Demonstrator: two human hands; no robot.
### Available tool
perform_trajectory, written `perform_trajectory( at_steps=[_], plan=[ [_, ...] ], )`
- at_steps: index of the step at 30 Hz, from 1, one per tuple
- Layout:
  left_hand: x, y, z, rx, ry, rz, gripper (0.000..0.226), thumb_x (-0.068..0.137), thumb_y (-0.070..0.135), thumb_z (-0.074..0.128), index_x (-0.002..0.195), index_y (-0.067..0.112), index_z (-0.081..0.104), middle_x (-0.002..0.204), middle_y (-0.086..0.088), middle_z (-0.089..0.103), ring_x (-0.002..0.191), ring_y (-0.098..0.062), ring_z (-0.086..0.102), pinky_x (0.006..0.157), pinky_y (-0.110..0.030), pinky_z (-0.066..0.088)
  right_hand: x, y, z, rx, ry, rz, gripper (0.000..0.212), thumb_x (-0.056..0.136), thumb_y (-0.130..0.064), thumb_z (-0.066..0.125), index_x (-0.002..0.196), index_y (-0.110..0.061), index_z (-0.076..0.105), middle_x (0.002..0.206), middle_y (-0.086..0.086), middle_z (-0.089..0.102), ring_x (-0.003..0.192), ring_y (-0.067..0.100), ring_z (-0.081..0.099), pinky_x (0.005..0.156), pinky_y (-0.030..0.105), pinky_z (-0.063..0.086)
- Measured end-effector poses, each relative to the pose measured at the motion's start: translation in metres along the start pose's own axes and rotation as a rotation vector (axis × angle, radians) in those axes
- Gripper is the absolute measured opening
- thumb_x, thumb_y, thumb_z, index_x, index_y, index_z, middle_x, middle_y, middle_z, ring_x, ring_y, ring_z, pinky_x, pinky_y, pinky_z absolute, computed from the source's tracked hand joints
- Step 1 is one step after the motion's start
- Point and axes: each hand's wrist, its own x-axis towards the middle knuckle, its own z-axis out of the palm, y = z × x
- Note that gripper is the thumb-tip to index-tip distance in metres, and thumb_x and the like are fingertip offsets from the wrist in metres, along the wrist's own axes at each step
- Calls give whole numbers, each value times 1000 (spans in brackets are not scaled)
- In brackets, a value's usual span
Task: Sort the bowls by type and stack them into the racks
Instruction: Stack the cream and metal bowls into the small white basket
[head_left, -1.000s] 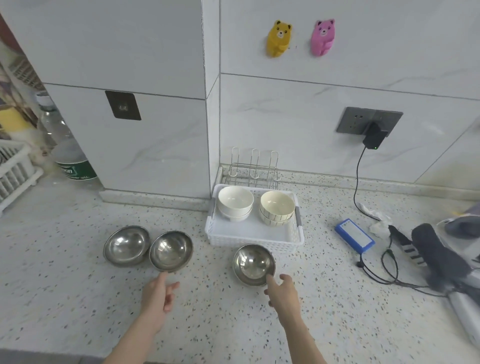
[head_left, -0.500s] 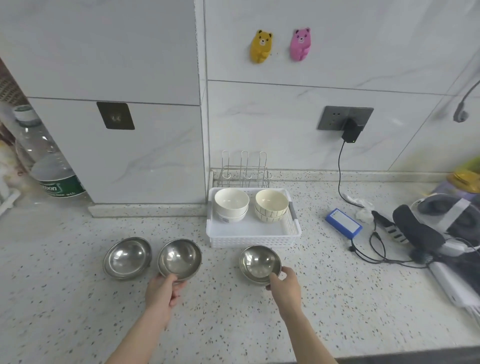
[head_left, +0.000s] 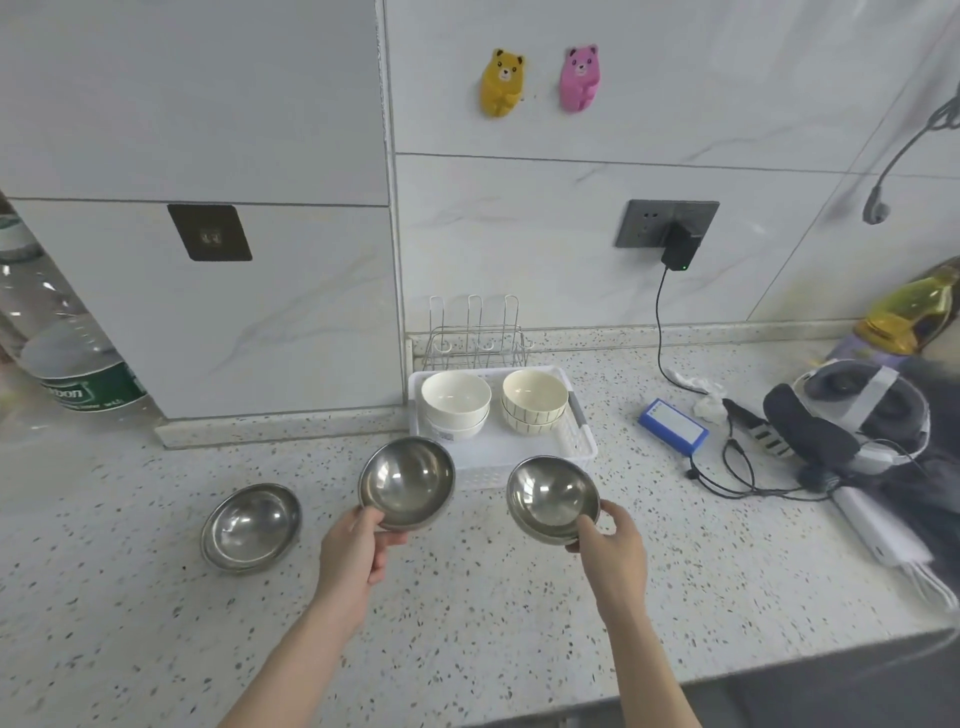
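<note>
Left hand (head_left: 358, 545) and right hand (head_left: 610, 540) each pinch a steel bowl (head_left: 407, 480) (head_left: 552, 496) by its rim; the slick metal could slip and clatter onto the worktop (head_left: 156, 597)

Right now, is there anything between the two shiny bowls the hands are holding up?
No. In the head view only bare speckled counter shows between the left-held steel bowl and the right-held steel bowl.

a speckled counter (head_left: 467, 623) carries a steel bowl (head_left: 251, 526) at left, a white basket (head_left: 519, 452) by the wall with a wire rack (head_left: 475, 332) behind it, a blue box (head_left: 673, 426), black cables (head_left: 737, 467), a headset (head_left: 852, 415) and a bottle (head_left: 62, 332)
</note>
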Motion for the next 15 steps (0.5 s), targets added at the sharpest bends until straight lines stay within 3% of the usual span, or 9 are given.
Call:
perform_trajectory(
  at_steps=[5,11,13,15],
  plan=[
    [9,17,17,107,-42,78,16,94,15,53,96,8,67,71,-19,74,35,-7,38,33,-18,27,20,-22,-15,-22,69,-22,46,85,-28,57,130,-25,52,62,-3,72,71,13,70,54,27,44],
    [28,37,46,159,-96,85,18,93,14,54,91,4,70,68,-18,73,34,-8,36,33,-18,25,61,-56,-24,-110,19,-52,51,84,-28,54,134,-19,49,60,-2,72,74,14,70,61,30,49],
    [34,43,56,162,-108,37,19,93,16,56,92,2,69,70,-19,74,34,-8,34,32,-18,24,74,-70,-27,-184,-43,-68,40,83,-26,52,122,-20,54,57,-2,71,68,14,68,57,28,46],
    [42,48,61,116,-134,-55,20,93,15,57,96,-2,67,75,-22,74,36,-9,34,31,-18,24,88,-83,-27,-271,-127,-75,21,80,-21,50,97,-13,57,52,-1,70,54,14,56,52,26,40]
  ],
)
